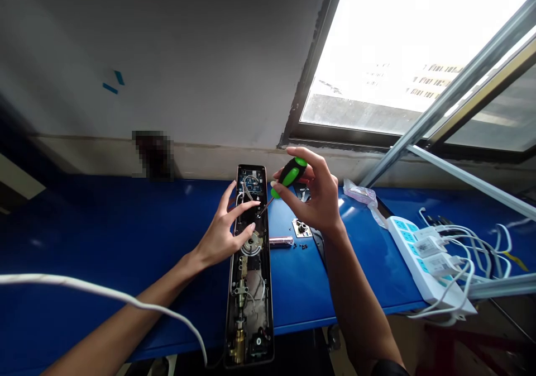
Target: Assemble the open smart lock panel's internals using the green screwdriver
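Note:
A long dark device housing, open on top, lies lengthwise on the blue table, with a circuit board, wires and brass fittings inside. My left hand rests over its upper middle, fingers spread across the housing. In my right hand is a green and black screwdriver, gripped by the handle. Its shaft slants down left, and the tip is inside the housing near my left fingertips. Right of the housing lie a small square part, a pinkish cylinder and several tiny screws.
At the right, a white power strip holds plugs with tangled white cables. A plastic bag lies near the wall. Metal bars cross the right side. A white cable hangs across the lower left, over my left forearm.

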`<state>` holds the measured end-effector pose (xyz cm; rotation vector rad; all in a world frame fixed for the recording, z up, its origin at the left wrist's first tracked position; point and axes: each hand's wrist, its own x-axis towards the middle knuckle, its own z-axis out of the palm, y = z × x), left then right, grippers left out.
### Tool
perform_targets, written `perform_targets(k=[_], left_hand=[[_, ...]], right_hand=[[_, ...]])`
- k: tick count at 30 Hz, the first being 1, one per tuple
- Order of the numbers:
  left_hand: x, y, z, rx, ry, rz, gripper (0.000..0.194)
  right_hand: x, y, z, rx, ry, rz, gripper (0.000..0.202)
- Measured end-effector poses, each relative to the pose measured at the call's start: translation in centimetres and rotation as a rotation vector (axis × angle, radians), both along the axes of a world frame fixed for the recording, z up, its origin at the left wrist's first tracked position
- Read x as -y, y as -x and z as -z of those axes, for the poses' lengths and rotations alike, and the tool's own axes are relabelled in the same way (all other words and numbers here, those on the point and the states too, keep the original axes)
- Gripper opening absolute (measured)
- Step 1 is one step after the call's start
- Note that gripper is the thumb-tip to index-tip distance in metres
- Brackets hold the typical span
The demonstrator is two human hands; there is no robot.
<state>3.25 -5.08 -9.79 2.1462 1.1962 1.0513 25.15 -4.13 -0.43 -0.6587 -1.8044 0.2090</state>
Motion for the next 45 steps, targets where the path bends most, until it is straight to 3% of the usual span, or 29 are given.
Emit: perform_targets(k=[6,19,26,32,36,40,45], left_hand=[[0.2,0.1,0.1,0.024,0.031,0.029,0.036],[0.2,0.2,0.2,0.031,0.057,0.05,0.036],[0.3,0.2,0.3,0.017,0.01,0.022,0.035],[0.3,0.1,0.3,0.019,-0.007,0.004,0.036],[0.3,0.1,0.5,0.033,-0.023,-0.003,0.036],[0.3,0.1,0.5,0.044,-0.007,-0.003,0.036],[0.3,0.0,0.2,0.05,0.013,-0.007,0.036]], right_hand=[[0.3,0.5,-0.2,0.043,-0.017,-0.001,0.058],[0.0,0.5,0.3,0.1,-0.013,-0.007,0.06],[0.0,0.7,0.6,0.17,-0.207,0.056,0.065],[1.0,1.1,-0.5,0.066,0.003,-0.137,0.043],[0.6,1.3,-0.7,-0.032,-0.07,-0.097,0.032],[0.2,1.3,-0.4,-0.057,-0.085,-0.003,0.031],[0.4,0.9,-0.3,-0.104,0.02,-0.184,0.037]])
